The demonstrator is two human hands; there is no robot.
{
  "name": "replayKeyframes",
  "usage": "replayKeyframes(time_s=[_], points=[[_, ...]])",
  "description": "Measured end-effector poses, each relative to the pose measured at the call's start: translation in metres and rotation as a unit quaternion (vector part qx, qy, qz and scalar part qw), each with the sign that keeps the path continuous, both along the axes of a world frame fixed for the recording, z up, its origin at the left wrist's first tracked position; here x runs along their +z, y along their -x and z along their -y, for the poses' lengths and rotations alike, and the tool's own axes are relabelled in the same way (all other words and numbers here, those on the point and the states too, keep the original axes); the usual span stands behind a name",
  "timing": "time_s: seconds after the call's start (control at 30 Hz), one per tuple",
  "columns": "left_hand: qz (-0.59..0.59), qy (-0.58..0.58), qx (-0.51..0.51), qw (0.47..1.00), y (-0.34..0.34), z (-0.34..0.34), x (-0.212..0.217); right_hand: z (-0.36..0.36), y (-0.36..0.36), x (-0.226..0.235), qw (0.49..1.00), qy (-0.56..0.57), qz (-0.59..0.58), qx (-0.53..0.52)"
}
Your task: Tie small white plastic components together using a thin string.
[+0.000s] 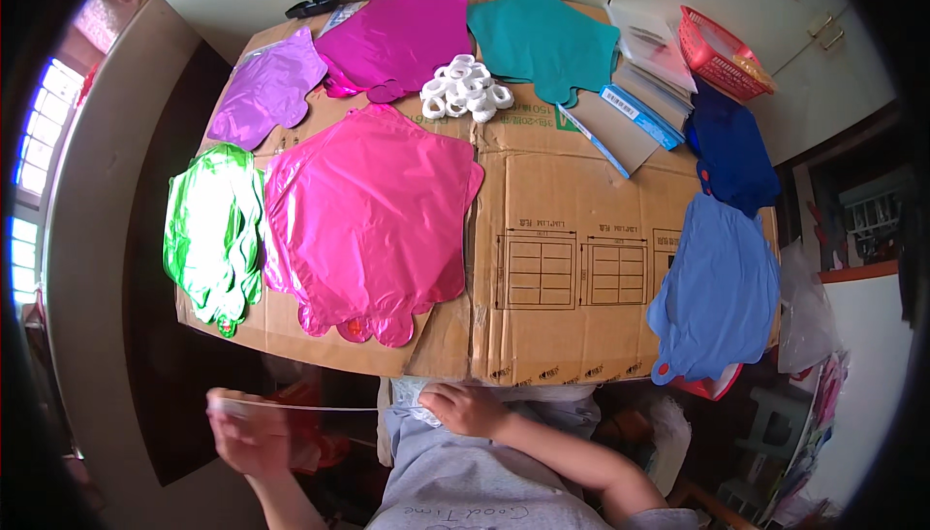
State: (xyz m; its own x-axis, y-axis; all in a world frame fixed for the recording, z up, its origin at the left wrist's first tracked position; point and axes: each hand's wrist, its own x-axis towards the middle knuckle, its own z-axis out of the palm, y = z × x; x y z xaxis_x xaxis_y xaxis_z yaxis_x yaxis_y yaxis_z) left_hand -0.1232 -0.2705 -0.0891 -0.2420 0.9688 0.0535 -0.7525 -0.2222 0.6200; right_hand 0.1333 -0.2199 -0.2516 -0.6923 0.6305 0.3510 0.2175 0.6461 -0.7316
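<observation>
A thin white string (329, 408) is stretched taut between my hands, below the near edge of the table. My left hand (250, 433), somewhat blurred, is closed on its left end with the string across the fingers. Over my lap, my right hand (465, 408) pinches the other end beside a crumpled, whitish clear plastic bag (407, 396). Small white coils (465, 89) are heaped at the back of the table and look like wound string. Nearest to my hands on the table lies a stack of flat pink foil balloons (378, 220).
Cardboard (572, 191) covers the table. Around its edge lie green (213, 234), purple (268, 89), magenta (402, 41), teal (544, 41), dark blue (731, 147) and light blue (722, 288) foil balloons. A red basket (717, 55) and a blue-edged box (639, 115) stand back right.
</observation>
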Motion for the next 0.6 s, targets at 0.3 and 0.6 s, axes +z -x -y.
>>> replayKeyframes(time_s=[0.3, 0.6], points=[[-0.148, -0.120, 0.143, 0.971, 0.114, 0.029, 0.124, -0.001, 0.009, -0.033, 0.999, -0.035, 0.020, 0.030], [-0.365, -0.073, 0.166, 0.913, 0.066, 0.007, 0.108, -0.011, -0.045, 0.095, 0.979, 0.089, -0.177, 0.047]])
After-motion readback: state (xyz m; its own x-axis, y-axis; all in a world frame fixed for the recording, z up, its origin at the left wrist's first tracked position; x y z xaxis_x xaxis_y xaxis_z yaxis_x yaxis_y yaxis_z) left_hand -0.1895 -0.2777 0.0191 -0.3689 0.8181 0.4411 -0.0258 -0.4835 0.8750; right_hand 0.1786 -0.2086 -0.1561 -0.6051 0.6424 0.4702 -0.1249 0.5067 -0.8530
